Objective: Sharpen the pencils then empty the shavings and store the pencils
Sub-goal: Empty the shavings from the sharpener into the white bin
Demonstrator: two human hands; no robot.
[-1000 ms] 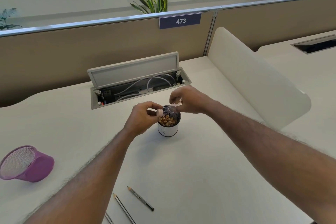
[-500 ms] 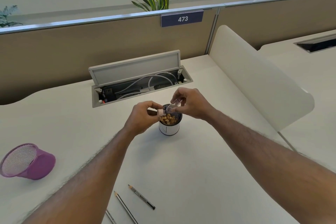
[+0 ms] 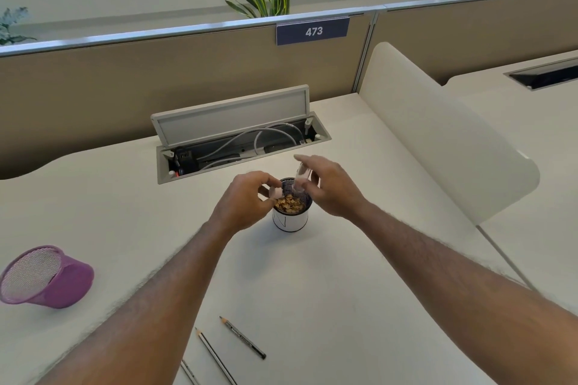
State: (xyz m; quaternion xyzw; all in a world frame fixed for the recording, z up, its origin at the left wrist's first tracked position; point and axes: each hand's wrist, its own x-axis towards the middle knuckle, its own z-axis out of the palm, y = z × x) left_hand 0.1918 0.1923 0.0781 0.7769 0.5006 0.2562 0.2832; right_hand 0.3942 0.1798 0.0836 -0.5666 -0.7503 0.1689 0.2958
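A small white cup with a dark mesh liner (image 3: 290, 220) stands mid-desk, holding brown pencil shavings (image 3: 289, 204). My left hand (image 3: 247, 203) pinches the pink sharpener body (image 3: 276, 193) at the cup's left rim. My right hand (image 3: 328, 186) holds the clear sharpener cover (image 3: 299, 179) tilted over the cup's far right rim. Three pencils (image 3: 242, 337) lie near the desk's front edge between my forearms. A purple mesh pencil holder (image 3: 47, 275) lies on its side at the far left.
An open cable tray with its lid raised (image 3: 237, 134) sits just behind the cup. A tan partition (image 3: 187, 72) closes the back, and a white curved divider (image 3: 438, 134) stands on the right.
My right hand has lifted and tilted the clear cover more upright over the cup, with its fingers spread wider. The left hand has stayed at the rim.
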